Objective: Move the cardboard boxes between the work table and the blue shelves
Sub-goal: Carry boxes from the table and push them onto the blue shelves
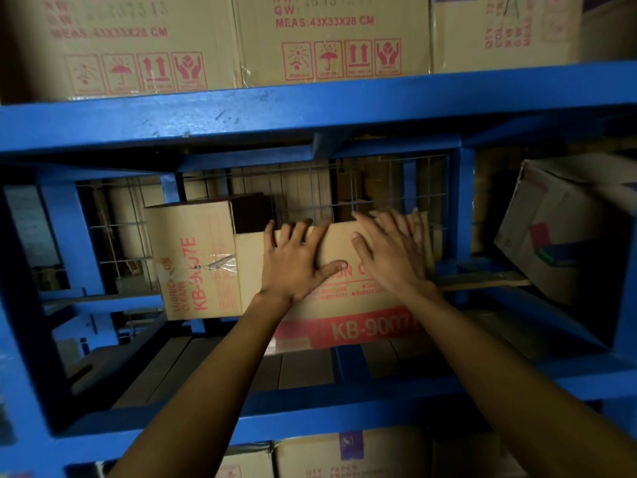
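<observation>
A cardboard box printed KB-9007 in red (348, 326) sits in the middle bay of the blue shelves (310, 108), its front face toward me. My left hand (296, 260) lies flat on that face with fingers spread, and my right hand (393, 250) presses flat beside it, fingertips reaching the box's top edge. Neither hand wraps around the box. A second KB-9007E box (193, 260) stands just left of it, touching, turned on its side.
Large cartons with red handling symbols (331, 39) fill the shelf above. A tilted white-and-brown carton (565, 232) leans in the bay at right. More cartons (348, 453) sit on the shelf below. Wire mesh (310, 188) backs the bay; a blue upright (463, 208) stands right of the box.
</observation>
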